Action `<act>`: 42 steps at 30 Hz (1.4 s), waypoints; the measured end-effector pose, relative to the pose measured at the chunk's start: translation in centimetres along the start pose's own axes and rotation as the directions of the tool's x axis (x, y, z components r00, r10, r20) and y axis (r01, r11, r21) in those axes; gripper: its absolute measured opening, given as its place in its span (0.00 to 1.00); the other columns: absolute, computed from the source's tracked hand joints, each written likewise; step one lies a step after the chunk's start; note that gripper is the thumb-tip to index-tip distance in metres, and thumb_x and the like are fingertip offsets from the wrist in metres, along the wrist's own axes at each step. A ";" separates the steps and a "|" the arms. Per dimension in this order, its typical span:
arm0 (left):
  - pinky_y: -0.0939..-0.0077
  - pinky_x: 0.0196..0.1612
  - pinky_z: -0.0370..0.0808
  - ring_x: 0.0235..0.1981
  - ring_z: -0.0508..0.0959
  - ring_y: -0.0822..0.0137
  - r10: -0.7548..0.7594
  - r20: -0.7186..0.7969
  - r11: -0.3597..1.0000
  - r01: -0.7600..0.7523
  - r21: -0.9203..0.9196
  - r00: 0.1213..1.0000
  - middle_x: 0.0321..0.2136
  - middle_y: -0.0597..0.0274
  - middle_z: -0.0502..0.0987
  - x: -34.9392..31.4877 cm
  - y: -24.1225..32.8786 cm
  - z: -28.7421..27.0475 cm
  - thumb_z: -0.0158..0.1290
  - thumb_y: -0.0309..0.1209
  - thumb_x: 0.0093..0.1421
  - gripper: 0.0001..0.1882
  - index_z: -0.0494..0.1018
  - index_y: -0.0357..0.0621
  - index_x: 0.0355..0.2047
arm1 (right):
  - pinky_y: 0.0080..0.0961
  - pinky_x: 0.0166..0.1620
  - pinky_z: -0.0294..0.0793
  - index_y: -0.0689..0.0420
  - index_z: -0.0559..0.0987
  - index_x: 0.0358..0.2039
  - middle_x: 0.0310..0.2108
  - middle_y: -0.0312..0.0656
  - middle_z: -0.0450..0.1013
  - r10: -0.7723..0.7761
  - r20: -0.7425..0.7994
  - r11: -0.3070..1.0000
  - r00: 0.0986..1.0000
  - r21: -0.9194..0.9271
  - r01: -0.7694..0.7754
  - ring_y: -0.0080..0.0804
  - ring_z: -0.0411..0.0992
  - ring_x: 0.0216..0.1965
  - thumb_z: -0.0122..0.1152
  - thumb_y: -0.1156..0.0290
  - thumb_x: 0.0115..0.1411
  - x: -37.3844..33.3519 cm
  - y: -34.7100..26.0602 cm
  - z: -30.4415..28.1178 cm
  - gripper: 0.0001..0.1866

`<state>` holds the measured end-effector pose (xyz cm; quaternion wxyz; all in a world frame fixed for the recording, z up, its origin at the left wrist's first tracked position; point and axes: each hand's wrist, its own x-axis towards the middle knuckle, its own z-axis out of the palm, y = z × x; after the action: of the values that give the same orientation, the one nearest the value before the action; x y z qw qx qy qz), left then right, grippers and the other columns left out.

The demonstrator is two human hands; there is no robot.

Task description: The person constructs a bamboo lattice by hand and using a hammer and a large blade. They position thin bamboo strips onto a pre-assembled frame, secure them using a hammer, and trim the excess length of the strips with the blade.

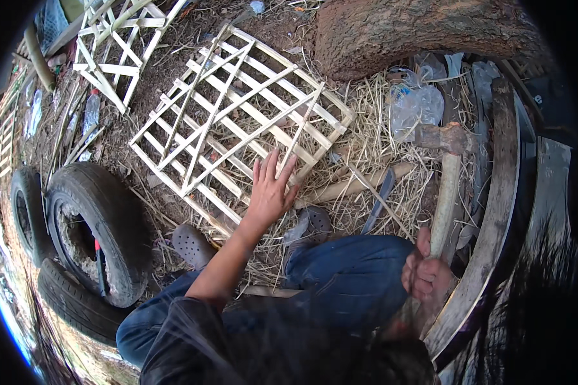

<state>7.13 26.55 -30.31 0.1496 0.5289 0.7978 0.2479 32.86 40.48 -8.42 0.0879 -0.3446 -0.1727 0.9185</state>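
My left hand (271, 194) reaches forward with its fingers spread over the near right edge of a bamboo lattice panel (237, 106). Its fingertips seem to rest on the slats, though firm contact is hard to tell. The panel, made of pale crossed strips with several diagonal ones, lies on the ground in front of my feet. In my right hand (425, 273) is a hammer (446, 186), held upright by its wooden handle with the rusty head on top. A knife-like blade (386, 192) lies in the straw between the hands, beside a thin bamboo stick (382, 200).
Old tyres (103, 224) stand and lean at the left. Another lattice piece (119, 54) lies at the far left. A thick tree trunk (424, 32) crosses the far right. Clear plastic bags (417, 109) lie below it, and a long plank (494, 231) runs down the right side.
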 end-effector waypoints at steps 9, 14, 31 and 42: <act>0.61 0.56 0.64 0.53 0.68 0.47 -0.688 -0.188 0.706 0.588 -0.395 0.701 0.52 0.37 0.65 -14.0 -9.7 -6.9 0.57 0.37 0.56 0.38 0.52 0.33 0.60 | 0.17 0.08 0.60 0.55 0.57 0.32 0.15 0.35 0.58 -0.193 0.187 0.922 0.963 0.370 0.113 0.21 0.58 0.09 0.40 0.79 0.60 -1.3 0.7 -0.5 0.05; 0.66 0.47 0.71 0.43 0.76 0.53 -0.891 0.288 0.097 0.768 -0.633 0.350 0.42 0.40 0.75 -19.3 -16.3 1.5 0.57 0.51 0.53 0.47 0.52 0.24 0.59 | 0.17 0.09 0.60 0.56 0.57 0.30 0.15 0.35 0.58 -0.175 0.237 0.896 0.956 0.440 0.055 0.19 0.58 0.10 0.41 0.79 0.60 -1.1 1.1 -0.8 0.05; 0.62 0.50 0.68 0.43 0.76 0.52 -0.925 0.150 0.148 0.693 -0.706 0.350 0.38 0.36 0.76 -15.5 -13.1 -5.9 0.43 0.66 0.55 0.47 0.74 0.20 0.38 | 0.15 0.08 0.59 0.56 0.60 0.30 0.14 0.32 0.57 -0.154 0.176 0.953 0.972 0.288 0.099 0.16 0.56 0.08 0.41 0.79 0.60 -0.8 2.5 2.4 0.03; 0.74 0.27 0.64 0.20 0.70 0.67 -0.780 0.175 0.222 0.527 -0.820 0.601 0.17 0.59 0.71 -13.0 -17.0 -17.9 0.41 0.68 0.56 0.40 0.74 0.36 0.24 | 0.14 0.09 0.57 0.56 0.64 0.33 0.14 0.30 0.57 -0.133 0.098 0.978 0.986 0.177 0.114 0.15 0.56 0.09 0.43 0.77 0.60 -1.2 2.0 2.6 0.02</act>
<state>-9.77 5.00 -25.14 0.3517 -0.0344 0.7459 0.5645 31.95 37.63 -6.60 0.1645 -0.2737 -0.1189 0.9402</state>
